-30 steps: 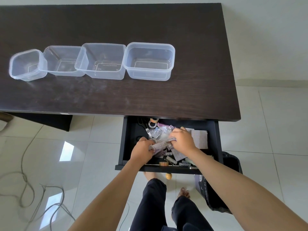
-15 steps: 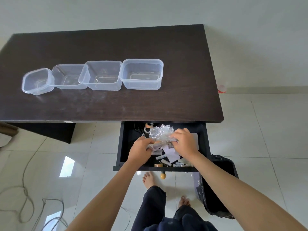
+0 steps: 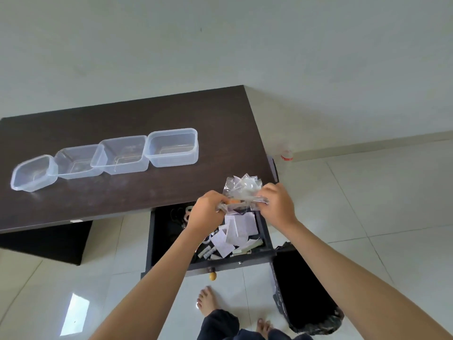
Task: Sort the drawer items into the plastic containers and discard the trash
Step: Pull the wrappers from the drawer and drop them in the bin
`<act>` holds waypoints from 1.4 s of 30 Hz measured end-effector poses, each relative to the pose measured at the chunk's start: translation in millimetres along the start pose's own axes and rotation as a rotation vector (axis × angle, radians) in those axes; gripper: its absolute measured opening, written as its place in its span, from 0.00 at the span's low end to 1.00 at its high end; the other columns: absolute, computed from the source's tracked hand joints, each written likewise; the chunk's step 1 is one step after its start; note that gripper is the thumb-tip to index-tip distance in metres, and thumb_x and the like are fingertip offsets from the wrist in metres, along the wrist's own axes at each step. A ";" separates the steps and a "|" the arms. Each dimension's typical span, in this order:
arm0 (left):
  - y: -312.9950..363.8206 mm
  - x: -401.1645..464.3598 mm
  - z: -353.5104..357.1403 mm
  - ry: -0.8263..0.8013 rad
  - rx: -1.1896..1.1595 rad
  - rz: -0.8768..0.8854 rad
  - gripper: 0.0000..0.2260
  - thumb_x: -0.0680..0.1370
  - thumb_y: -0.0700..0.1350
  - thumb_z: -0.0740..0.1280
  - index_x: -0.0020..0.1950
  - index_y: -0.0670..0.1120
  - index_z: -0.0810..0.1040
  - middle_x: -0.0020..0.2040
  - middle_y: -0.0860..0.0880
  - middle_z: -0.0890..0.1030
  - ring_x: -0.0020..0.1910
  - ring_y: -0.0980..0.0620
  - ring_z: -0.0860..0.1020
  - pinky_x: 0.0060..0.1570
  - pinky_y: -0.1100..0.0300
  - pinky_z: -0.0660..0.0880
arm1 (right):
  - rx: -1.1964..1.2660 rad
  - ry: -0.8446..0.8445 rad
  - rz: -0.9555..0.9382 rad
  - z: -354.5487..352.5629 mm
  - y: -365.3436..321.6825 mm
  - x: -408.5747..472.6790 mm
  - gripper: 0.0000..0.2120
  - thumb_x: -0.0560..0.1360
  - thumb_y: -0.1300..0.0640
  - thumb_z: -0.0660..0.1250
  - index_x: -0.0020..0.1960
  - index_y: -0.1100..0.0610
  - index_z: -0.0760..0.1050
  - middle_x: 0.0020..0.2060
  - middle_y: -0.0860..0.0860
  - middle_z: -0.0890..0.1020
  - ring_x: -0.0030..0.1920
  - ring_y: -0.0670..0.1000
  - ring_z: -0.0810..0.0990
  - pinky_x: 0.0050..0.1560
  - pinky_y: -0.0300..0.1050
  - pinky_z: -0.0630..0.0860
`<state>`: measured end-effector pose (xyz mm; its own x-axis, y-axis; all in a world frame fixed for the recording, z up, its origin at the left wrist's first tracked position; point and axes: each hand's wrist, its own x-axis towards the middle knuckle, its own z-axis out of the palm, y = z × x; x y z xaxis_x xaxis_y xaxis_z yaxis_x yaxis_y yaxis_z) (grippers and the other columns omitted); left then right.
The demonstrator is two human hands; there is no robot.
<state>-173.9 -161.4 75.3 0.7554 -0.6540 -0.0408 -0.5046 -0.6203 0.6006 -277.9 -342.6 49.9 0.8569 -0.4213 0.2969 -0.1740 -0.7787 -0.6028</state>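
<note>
A bunch of crumpled clear plastic wrappers (image 3: 241,190) is lifted above the open dark drawer (image 3: 171,263). My left hand (image 3: 208,212) grips its left end and my right hand (image 3: 275,204) grips its right end. White paper slips (image 3: 239,228), small packets and dark items lie in the drawer below. Several empty clear plastic containers stand in a row on the dark desk (image 3: 122,195), from the small one (image 3: 33,175) at the left to the largest (image 3: 172,147) at the right.
A black trash bin lined with a bag (image 3: 306,295) stands on the floor right of the drawer. A small bottle with a red label (image 3: 286,155) sits by the wall. My bare feet (image 3: 207,301) are under the drawer front with its round knob (image 3: 212,276).
Both hands have raised the clear wrappers out of the drawer to desk-edge height. The camera has tilted up and turned, so the desk now appears lower and slanted.
</note>
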 end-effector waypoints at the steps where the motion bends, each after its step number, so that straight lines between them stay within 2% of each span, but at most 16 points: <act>1: 11.0 0.0 5.3 0.006 -0.003 0.031 0.08 0.73 0.39 0.67 0.48 0.49 0.82 0.50 0.54 0.78 0.46 0.54 0.77 0.43 0.56 0.77 | -0.012 0.040 0.010 -8.6 5.4 -5.8 0.12 0.63 0.70 0.73 0.43 0.58 0.83 0.35 0.51 0.79 0.39 0.56 0.73 0.28 0.39 0.67; 4: 41.5 -1.1 28.8 -0.001 0.005 0.130 0.10 0.72 0.34 0.66 0.48 0.46 0.82 0.51 0.51 0.78 0.45 0.50 0.77 0.39 0.54 0.76 | -0.036 0.126 0.055 -34.5 24.7 -26.6 0.12 0.62 0.70 0.75 0.42 0.58 0.83 0.36 0.51 0.79 0.41 0.57 0.75 0.27 0.44 0.71; 8: 65.6 -6.8 65.0 -0.090 0.010 0.146 0.10 0.74 0.36 0.66 0.52 0.47 0.81 0.54 0.52 0.77 0.46 0.51 0.77 0.43 0.55 0.77 | -0.074 0.130 0.150 -55.7 50.2 -61.0 0.12 0.63 0.68 0.75 0.44 0.56 0.84 0.36 0.50 0.79 0.41 0.57 0.75 0.27 0.41 0.69; 12: 65.4 -16.5 83.5 -0.141 0.024 0.107 0.11 0.75 0.38 0.66 0.55 0.48 0.80 0.54 0.52 0.76 0.46 0.53 0.75 0.43 0.58 0.76 | -0.071 0.083 0.237 -50.5 58.0 -81.7 0.13 0.64 0.68 0.70 0.45 0.56 0.84 0.37 0.50 0.79 0.43 0.57 0.75 0.29 0.37 0.66; 19: 18.0 -30.7 54.3 -0.126 0.086 -0.008 0.16 0.75 0.35 0.62 0.57 0.49 0.80 0.52 0.52 0.74 0.43 0.49 0.76 0.40 0.55 0.74 | -0.016 -0.031 0.172 -3.3 24.5 -63.0 0.11 0.63 0.67 0.75 0.42 0.54 0.83 0.35 0.48 0.77 0.41 0.50 0.70 0.29 0.31 0.54; 24: -14.5 -29.1 24.2 -0.155 0.205 -0.080 0.21 0.76 0.36 0.61 0.67 0.51 0.74 0.60 0.52 0.70 0.45 0.50 0.75 0.38 0.56 0.74 | -0.008 -0.128 0.140 27.4 -1.2 -34.4 0.10 0.66 0.66 0.72 0.45 0.56 0.83 0.39 0.51 0.79 0.46 0.56 0.73 0.31 0.37 0.62; 29: -25.8 -21.9 6.3 -0.178 0.218 -0.065 0.23 0.76 0.37 0.62 0.70 0.51 0.70 0.62 0.51 0.69 0.49 0.48 0.75 0.43 0.50 0.79 | -0.026 -0.145 0.115 35.2 -13.5 -16.1 0.08 0.68 0.65 0.69 0.45 0.57 0.83 0.40 0.51 0.78 0.46 0.55 0.72 0.30 0.36 0.57; 32: -23.6 -13.9 4.2 -0.150 0.177 -0.012 0.23 0.75 0.37 0.64 0.69 0.51 0.72 0.58 0.51 0.71 0.44 0.49 0.75 0.40 0.50 0.78 | -0.043 -0.125 0.118 28.5 -12.4 -12.5 0.10 0.68 0.66 0.69 0.47 0.57 0.83 0.39 0.51 0.77 0.46 0.54 0.71 0.29 0.36 0.56; 36: -7.6 1.4 7.4 -0.147 0.068 0.052 0.18 0.75 0.37 0.64 0.63 0.49 0.78 0.51 0.53 0.74 0.46 0.52 0.76 0.41 0.53 0.77 | -0.065 -0.079 0.157 6.9 -2.9 -12.6 0.09 0.67 0.66 0.70 0.46 0.57 0.83 0.39 0.51 0.77 0.46 0.55 0.72 0.29 0.36 0.58; 39: 12.7 11.2 20.1 -0.155 0.011 0.092 0.14 0.74 0.38 0.65 0.57 0.48 0.81 0.50 0.52 0.76 0.46 0.52 0.76 0.43 0.57 0.75 | -0.077 -0.057 0.191 -15.4 12.2 -21.6 0.09 0.69 0.59 0.74 0.49 0.54 0.83 0.40 0.51 0.79 0.46 0.52 0.71 0.32 0.41 0.66; 42: 40.2 15.0 43.7 -0.163 -0.052 0.100 0.11 0.74 0.39 0.67 0.54 0.49 0.82 0.48 0.54 0.76 0.46 0.52 0.77 0.43 0.62 0.73 | -0.062 -0.030 0.239 -41.2 34.2 -35.6 0.07 0.69 0.55 0.74 0.43 0.57 0.82 0.38 0.51 0.80 0.45 0.55 0.74 0.34 0.44 0.69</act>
<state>-201.2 -215.1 63.9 0.6225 -0.7756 -0.1048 -0.5484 -0.5278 0.6486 -334.3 -373.4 49.2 0.8014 -0.5841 0.1287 -0.4025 -0.6859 -0.6062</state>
